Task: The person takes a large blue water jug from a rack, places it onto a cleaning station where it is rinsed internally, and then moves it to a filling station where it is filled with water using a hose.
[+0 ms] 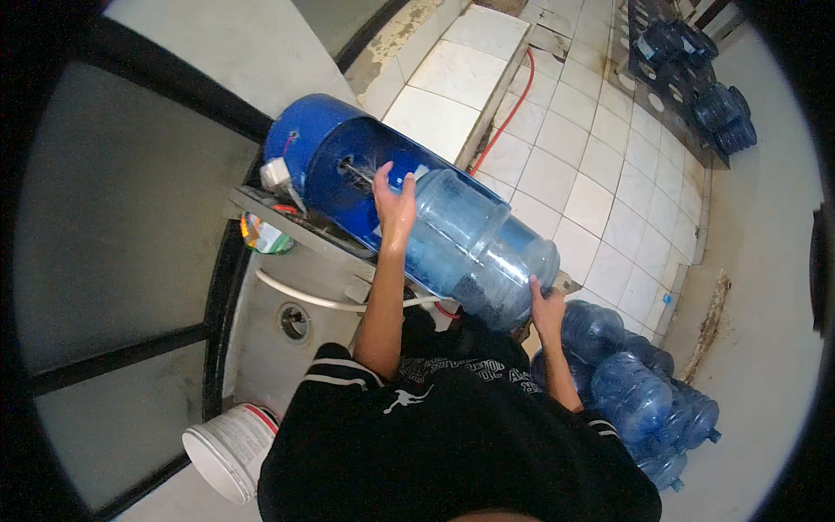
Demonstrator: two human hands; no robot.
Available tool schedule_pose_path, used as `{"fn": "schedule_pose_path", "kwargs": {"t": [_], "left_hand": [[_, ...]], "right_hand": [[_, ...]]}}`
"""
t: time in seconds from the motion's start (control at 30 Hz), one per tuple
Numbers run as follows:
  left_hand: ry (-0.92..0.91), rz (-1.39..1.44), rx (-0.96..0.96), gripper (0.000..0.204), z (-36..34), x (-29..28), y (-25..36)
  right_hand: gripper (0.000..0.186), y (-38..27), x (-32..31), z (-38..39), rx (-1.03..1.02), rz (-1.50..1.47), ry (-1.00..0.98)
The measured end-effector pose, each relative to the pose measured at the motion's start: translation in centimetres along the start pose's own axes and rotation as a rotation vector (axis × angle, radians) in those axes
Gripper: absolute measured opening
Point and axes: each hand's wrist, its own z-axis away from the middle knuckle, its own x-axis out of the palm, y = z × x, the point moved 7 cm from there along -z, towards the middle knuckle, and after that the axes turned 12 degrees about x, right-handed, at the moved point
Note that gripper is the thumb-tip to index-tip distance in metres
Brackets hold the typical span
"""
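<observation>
A large clear blue water jug [465,239] lies on its side in a blue half-open drum [317,130]. My left hand [396,209] is at the jug's end inside the drum, thumb and fingers curved around it. That hand covers the jug's neck. A thin rod [357,172] points from a dark hole in the drum's end wall toward my left fingers. At the jug's other end, my right hand [548,311] grips the rim, its thumb on the near side. Some of the right fingers are hidden behind the jug.
Several blue jugs [631,396] lie piled at my right; others stand by a dark perforated rack [661,78] at the far right. A white bucket [217,457] lies lower left. A red hose [513,117] crosses the tiles; a pale hose [304,294] passes a drain [294,322].
</observation>
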Motion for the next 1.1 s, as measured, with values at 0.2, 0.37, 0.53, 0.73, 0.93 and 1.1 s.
{"fn": "schedule_pose_path", "kwargs": {"t": [0.2,0.37,0.53,0.73,0.93,1.1], "left_hand": [[-0.028,-0.319,0.268,0.037,-8.3,-13.9,3.7],[-0.307,-0.61,0.012,0.072,-16.8,-18.5,-6.4],[-0.423,-0.804,0.016,0.119,-17.9,-15.7,-13.2],[-0.446,-0.957,0.138,0.127,-18.8,-16.4,-9.4],[-0.345,-0.93,0.311,0.117,-18.2,-17.3,-8.5],[-0.364,-0.997,0.315,0.114,-18.0,-17.1,-8.1]], "right_hand": [[0.095,-4.7,8.3,2.5,-0.118,-0.024,-0.063],[0.092,-4.9,9.7,3.2,-0.064,-0.053,0.056],[0.091,-4.6,10.4,3.0,-0.045,-0.045,0.066],[0.09,-5.5,10.0,4.0,0.041,-0.074,0.141],[0.094,-6.2,9.7,0.1,0.069,-0.11,0.192],[0.097,-7.6,9.1,-5.9,0.195,0.057,0.063]]}}
